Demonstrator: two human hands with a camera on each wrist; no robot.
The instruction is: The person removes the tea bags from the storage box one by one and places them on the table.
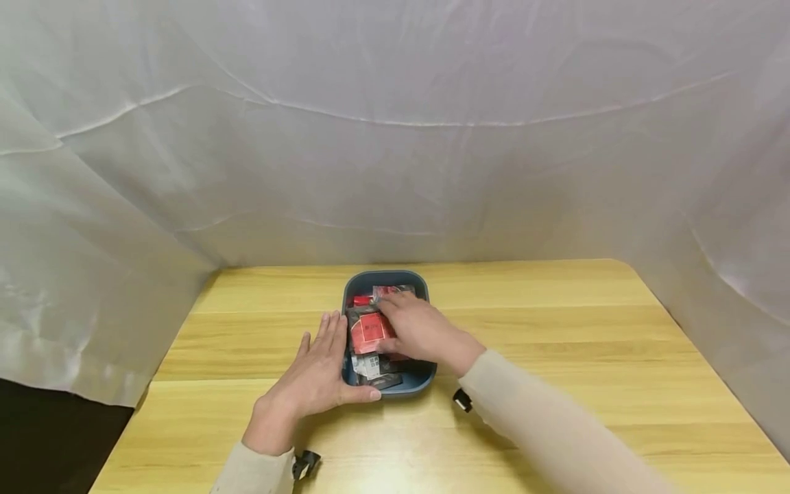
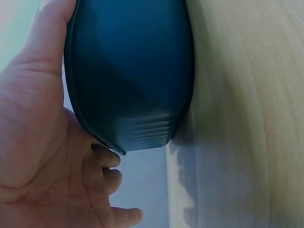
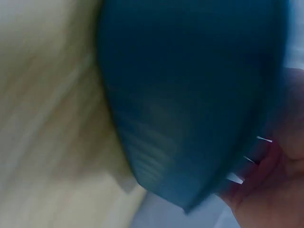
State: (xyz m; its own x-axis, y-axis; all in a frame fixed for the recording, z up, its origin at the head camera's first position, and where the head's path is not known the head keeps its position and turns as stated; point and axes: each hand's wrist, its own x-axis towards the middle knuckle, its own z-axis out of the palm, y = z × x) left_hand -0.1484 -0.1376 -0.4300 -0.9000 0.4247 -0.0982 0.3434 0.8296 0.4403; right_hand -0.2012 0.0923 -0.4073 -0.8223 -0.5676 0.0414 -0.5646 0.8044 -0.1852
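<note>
A dark blue bin stands on the wooden table, holding several small packets. A black-and-red packet lies on top, with a silver-white packet and a dark packet nearer me. My left hand rests against the bin's left side, its fingers straight along the rim and the thumb across the near edge. Over the bin's right rim reaches my right hand, fingers and thumb spread apart on the packets. In the right wrist view the bin's wall hides most of the right fingers.
The wooden table extends to both sides of the bin. Behind it and along the sides hangs a pale sheet. A small black wrist device sits by the left sleeve and another black device by the right.
</note>
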